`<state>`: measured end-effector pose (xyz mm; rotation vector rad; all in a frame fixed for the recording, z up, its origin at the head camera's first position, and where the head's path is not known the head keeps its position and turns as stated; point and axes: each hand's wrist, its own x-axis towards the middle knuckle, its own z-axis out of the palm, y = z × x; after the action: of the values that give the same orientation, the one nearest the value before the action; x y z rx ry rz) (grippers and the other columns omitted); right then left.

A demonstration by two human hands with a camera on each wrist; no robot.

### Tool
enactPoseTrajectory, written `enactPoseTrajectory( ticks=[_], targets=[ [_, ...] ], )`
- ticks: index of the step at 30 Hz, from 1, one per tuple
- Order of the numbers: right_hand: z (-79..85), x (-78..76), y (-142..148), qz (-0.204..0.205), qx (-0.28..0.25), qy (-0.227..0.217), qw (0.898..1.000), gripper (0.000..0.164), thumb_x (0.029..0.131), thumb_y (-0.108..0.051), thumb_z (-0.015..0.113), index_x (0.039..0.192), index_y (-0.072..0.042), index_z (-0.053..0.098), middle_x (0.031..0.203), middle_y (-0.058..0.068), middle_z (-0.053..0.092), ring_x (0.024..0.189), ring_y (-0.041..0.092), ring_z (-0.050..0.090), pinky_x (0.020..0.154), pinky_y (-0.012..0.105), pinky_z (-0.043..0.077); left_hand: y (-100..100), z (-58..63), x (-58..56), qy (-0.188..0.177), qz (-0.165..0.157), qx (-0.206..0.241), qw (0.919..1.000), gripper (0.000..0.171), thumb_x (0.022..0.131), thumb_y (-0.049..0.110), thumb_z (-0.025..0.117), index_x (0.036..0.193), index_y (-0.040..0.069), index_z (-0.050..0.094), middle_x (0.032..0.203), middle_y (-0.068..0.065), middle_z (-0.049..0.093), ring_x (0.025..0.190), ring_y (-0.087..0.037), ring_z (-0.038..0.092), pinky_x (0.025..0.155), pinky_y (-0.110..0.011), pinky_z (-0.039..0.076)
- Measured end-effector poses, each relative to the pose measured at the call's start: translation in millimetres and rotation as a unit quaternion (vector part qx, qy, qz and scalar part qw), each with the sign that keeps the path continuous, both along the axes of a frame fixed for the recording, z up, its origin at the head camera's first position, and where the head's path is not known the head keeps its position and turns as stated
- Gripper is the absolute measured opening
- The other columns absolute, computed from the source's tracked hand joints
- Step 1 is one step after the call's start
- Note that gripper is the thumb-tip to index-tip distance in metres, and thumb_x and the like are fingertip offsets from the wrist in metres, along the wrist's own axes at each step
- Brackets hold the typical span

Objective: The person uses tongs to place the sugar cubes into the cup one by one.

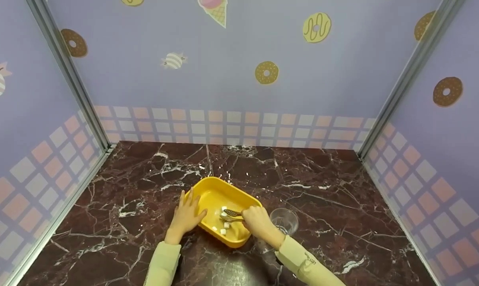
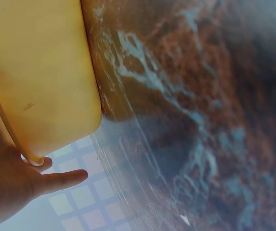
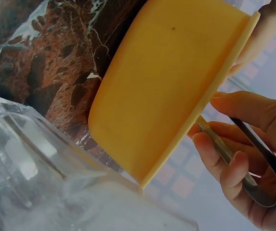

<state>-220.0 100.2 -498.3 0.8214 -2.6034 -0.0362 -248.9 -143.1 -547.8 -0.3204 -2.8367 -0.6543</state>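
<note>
A yellow rectangular tub (image 1: 233, 186) stands turned at an angle on the marbled tabletop, with several small white cubes (image 1: 223, 231) in its near part. My left hand (image 1: 187, 215) rests on the tub's left rim, fingers spread and straight; the left wrist view shows its fingers (image 2: 63, 181) by the rim. In my right hand (image 1: 259, 222) I grip small metal tongs (image 1: 233, 213) over the tub's near right side, their patterned tips down among the cubes. The right wrist view shows the bent metal tongs (image 3: 268, 192) between thumb and curled fingers.
A clear cup (image 1: 285, 219) stands just right of the tub, partly behind my right wrist; it looms close in the right wrist view. Patterned panels (image 1: 231, 59) enclose the dark marbled table (image 1: 144, 246) at the back and both sides.
</note>
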Motion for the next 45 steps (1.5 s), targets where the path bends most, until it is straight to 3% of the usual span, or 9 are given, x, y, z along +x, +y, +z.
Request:
enactPoseTrajectory(
  ticks=[15, 27, 37, 45],
  targets=[
    [-3.4, 0.1, 3.3, -0.002, -0.009, 0.002, 1.0, 0.012, 0.062, -0.013, 0.068, 0.055, -0.013, 0.058, 0.052, 0.003, 0.058, 0.045, 0.021, 0.053, 0.038, 0.032, 0.04, 1.1, 0.0, 0.1, 0.0, 0.006, -0.006, 1.0, 0.059, 0.084, 0.04, 0.051, 0.128, 0.001, 0.046, 0.147, -0.016, 0.024, 0.134, -0.044, 0.013, 0.091, -0.068, 0.031],
    [1.9, 3.2, 12.0, 0.007, -0.017, 0.007, 1.0, 0.014, 0.065, -0.014, 0.069, 0.057, -0.013, 0.058, 0.053, 0.003, 0.059, 0.046, 0.021, 0.054, 0.038, 0.033, 0.04, 2.0, -0.3, 0.2, -0.01, 0.005, -0.018, 0.9998, 0.058, 0.086, 0.041, 0.049, 0.13, 0.003, 0.045, 0.147, -0.015, 0.022, 0.135, -0.042, 0.012, 0.098, -0.07, 0.014],
    [21.1, 16.3, 29.9, 0.013, -0.05, 0.024, 0.998, 0.011, 0.065, -0.016, 0.072, 0.066, -0.013, 0.061, 0.06, 0.003, 0.062, 0.055, 0.02, 0.055, 0.04, 0.033, 0.04, 0.9, -1.9, -1.0, -0.005, 0.008, -0.021, 0.9997, 0.058, 0.086, 0.042, 0.048, 0.129, 0.003, 0.047, 0.147, -0.015, 0.023, 0.134, -0.042, 0.014, 0.098, -0.071, 0.012],
    [42.9, 25.9, 52.6, 0.022, -0.108, 0.032, 0.993, 0.012, 0.065, -0.016, 0.073, 0.071, -0.013, 0.064, 0.062, -0.002, 0.066, 0.055, 0.017, 0.049, 0.042, 0.03, 0.039, -0.2, -1.1, -0.2, -0.006, 0.012, -0.022, 0.9997, 0.058, 0.086, 0.043, 0.048, 0.129, 0.004, 0.047, 0.147, -0.015, 0.023, 0.135, -0.041, 0.013, 0.098, -0.071, 0.01]
  ],
)
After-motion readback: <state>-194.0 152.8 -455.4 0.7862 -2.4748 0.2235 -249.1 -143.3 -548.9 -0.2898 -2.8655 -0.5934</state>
